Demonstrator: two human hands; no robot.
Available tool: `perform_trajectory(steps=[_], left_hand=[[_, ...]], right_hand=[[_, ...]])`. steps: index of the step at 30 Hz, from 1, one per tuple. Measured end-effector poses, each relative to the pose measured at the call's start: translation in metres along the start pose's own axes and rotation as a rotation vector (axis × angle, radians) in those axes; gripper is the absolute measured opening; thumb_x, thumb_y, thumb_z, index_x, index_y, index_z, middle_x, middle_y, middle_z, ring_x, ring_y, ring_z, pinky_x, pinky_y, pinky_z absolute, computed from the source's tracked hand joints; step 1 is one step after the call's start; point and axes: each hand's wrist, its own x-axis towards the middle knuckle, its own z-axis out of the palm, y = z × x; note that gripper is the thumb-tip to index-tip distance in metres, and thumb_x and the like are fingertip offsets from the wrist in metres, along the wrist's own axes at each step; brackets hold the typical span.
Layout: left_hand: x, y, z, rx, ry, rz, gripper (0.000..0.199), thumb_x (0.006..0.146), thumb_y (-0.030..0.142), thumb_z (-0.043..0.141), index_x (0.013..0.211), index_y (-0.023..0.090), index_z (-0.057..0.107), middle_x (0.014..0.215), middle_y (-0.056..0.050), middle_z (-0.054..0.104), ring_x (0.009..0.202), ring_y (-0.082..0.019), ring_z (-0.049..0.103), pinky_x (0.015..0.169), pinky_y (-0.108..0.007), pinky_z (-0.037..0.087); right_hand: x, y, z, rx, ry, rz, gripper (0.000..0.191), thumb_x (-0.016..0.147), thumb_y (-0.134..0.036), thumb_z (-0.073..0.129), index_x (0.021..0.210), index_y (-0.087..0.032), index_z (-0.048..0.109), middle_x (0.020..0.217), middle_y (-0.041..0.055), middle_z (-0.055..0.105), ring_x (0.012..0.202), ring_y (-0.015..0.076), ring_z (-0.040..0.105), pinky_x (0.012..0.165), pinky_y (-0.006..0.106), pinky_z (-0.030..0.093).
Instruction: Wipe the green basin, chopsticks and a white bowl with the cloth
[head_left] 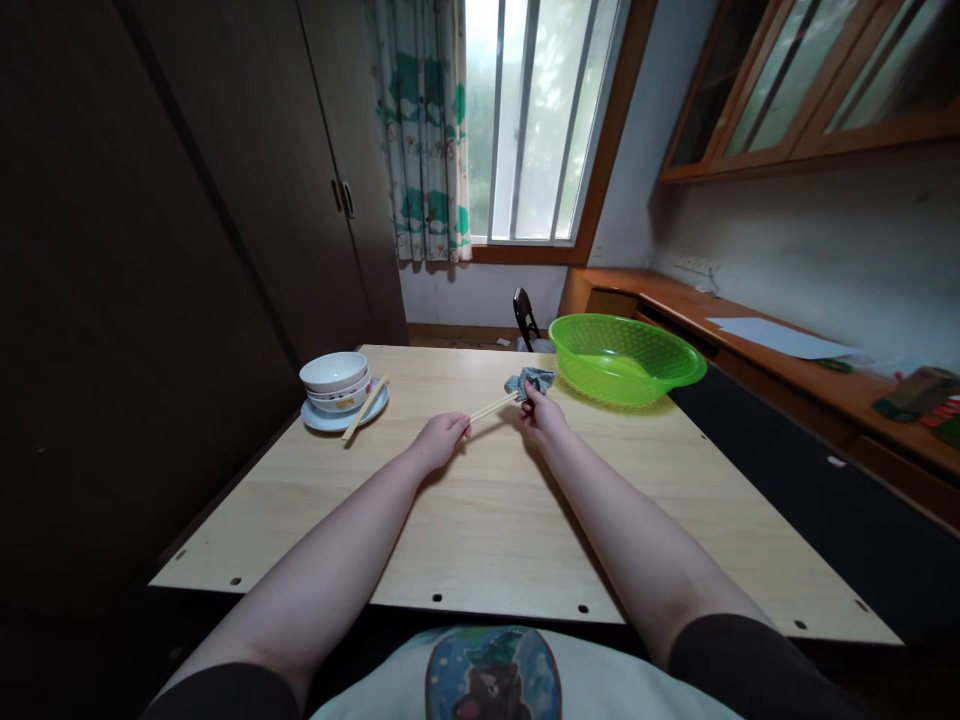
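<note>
Over the middle of the wooden table point(480, 520), my left hand point(444, 440) is closed on one end of a pair of light chopsticks point(493, 408). The chopsticks slant up to the right, toward a grey-blue cloth point(529, 382). My right hand point(544, 412) pinches this cloth around or beside their far end; the exact contact is hidden. On the left, stacked white bowls point(334, 372) sit on a pale blue plate point(324, 419). More chopsticks point(364, 408) lean across that plate's right edge.
A green plastic basin point(626, 358) stands at the table's back right corner. Beyond it runs a brown counter point(675, 300) with papers point(780, 338). A dark chair point(525, 312) is behind the table, and dark cabinets rise at the left.
</note>
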Motion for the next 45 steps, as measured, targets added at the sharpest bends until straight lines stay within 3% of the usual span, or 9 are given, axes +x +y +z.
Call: perform_trajectory(steps=[8,13,15,19,23,26,34,39,45], left_hand=[[-0.001,0.000,-0.005,0.082,0.008,0.038,0.038,0.085,0.044,0.037,0.066,0.018,0.057,0.050,0.003,0.043,0.053,-0.014,0.043,0.054,-0.026,0.030],[0.001,-0.003,-0.006,0.028,0.120,0.025,0.037,0.086,0.043,0.036,0.071,0.018,0.058,0.051,0.004,0.043,0.052,-0.014,0.044,0.054,-0.025,0.032],[0.001,-0.003,-0.006,0.007,0.189,0.021,0.035,0.087,0.042,0.035,0.075,0.019,0.058,0.053,0.003,0.045,0.052,-0.014,0.045,0.054,-0.025,0.033],[-0.001,0.002,-0.005,0.109,0.264,0.024,0.031,0.089,0.039,0.037,0.082,0.020,0.059,0.057,0.002,0.051,0.055,-0.014,0.048,0.055,-0.025,0.032],[-0.005,0.011,-0.006,0.300,0.216,0.037,0.029,0.090,0.039,0.039,0.086,0.021,0.061,0.066,-0.002,0.061,0.061,-0.017,0.053,0.058,-0.026,0.031],[-0.007,0.014,-0.006,0.468,0.175,0.076,0.023,0.089,0.035,0.044,0.090,0.022,0.064,0.079,-0.006,0.067,0.071,-0.020,0.057,0.061,-0.027,0.031],[-0.011,0.018,-0.002,0.629,0.138,0.154,0.024,0.090,0.034,0.045,0.097,0.023,0.064,0.084,-0.009,0.069,0.076,-0.023,0.060,0.070,-0.030,0.034],[-0.012,0.029,-0.002,0.850,0.024,0.070,0.033,0.094,0.039,0.033,0.105,0.026,0.062,0.095,-0.010,0.070,0.085,-0.025,0.062,0.074,-0.033,0.037],[-0.012,0.030,-0.003,0.937,0.049,0.023,0.037,0.095,0.040,0.029,0.101,0.025,0.062,0.090,-0.010,0.070,0.081,-0.025,0.063,0.068,-0.032,0.036]], right_hand=[[0.009,-0.006,-0.009,0.061,0.253,-0.172,0.036,0.072,-0.045,0.073,0.074,-0.023,0.045,0.049,-0.0118,0.038,0.037,0.0039,0.032,0.036,0.018,0.030],[0.013,-0.005,-0.017,-0.009,0.440,-0.256,0.042,0.073,-0.059,0.066,0.073,-0.024,0.043,0.045,-0.0115,0.038,0.034,0.0054,0.033,0.033,0.020,0.025],[0.011,-0.001,-0.015,-0.030,0.393,-0.236,0.042,0.072,-0.061,0.064,0.074,-0.023,0.046,0.045,-0.0101,0.042,0.035,0.0061,0.036,0.034,0.020,0.025],[-0.002,0.015,0.000,-0.137,0.086,-0.134,0.045,0.068,-0.064,0.066,0.069,-0.022,0.051,0.047,-0.0054,0.049,0.039,0.0076,0.040,0.037,0.022,0.026],[-0.027,0.031,0.018,-0.342,-0.227,-0.102,0.046,0.064,-0.063,0.070,0.061,-0.021,0.053,0.044,-0.0046,0.046,0.041,0.0085,0.038,0.040,0.023,0.025],[-0.043,0.037,0.027,-0.385,-0.346,-0.084,0.042,0.065,-0.061,0.071,0.062,-0.021,0.057,0.044,-0.0045,0.046,0.043,0.0089,0.037,0.042,0.023,0.025],[-0.049,0.040,0.034,-0.285,-0.276,-0.013,0.032,0.063,-0.045,0.076,0.070,-0.017,0.061,0.055,-0.0026,0.056,0.045,0.0080,0.042,0.041,0.022,0.031],[-0.042,0.034,0.031,-0.140,-0.147,-0.027,0.029,0.063,-0.037,0.076,0.072,-0.017,0.058,0.053,-0.0040,0.056,0.044,0.0080,0.043,0.039,0.020,0.035],[-0.022,0.016,0.021,0.094,0.053,-0.011,0.017,0.075,-0.028,0.070,0.073,-0.020,0.055,0.051,-0.0058,0.050,0.043,0.0077,0.043,0.039,0.019,0.038]])
